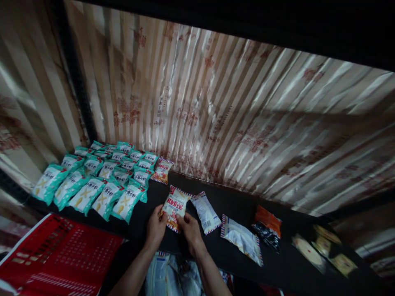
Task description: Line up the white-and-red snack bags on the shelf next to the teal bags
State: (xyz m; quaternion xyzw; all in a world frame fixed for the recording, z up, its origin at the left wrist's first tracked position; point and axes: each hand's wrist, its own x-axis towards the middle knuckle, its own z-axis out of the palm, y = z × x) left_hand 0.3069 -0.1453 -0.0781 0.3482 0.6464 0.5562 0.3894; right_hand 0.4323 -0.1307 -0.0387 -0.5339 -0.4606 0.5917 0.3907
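Between my two hands is a snack packet [175,207] with red lettering and a striped top edge, held over the black shelf. My left hand [156,226] grips its left lower side, fingers closed. On the lower right side, my right hand [189,232] pinches the same packet with the thumb on its front. A similar packet [162,171] stands at the back, beside rows of teal and white snack packets [125,199]. Right of my hands lie a white packet with striped ends [206,212] and another silvery one [242,238].
An orange and black packet [268,226] and several small yellowish packets [342,263] lie at the right of the shelf [222,263]. Below its front edge are more packets [173,275]. A red printed sheet [61,255] is at lower left. Striped wrapping [197,94] covers the back.
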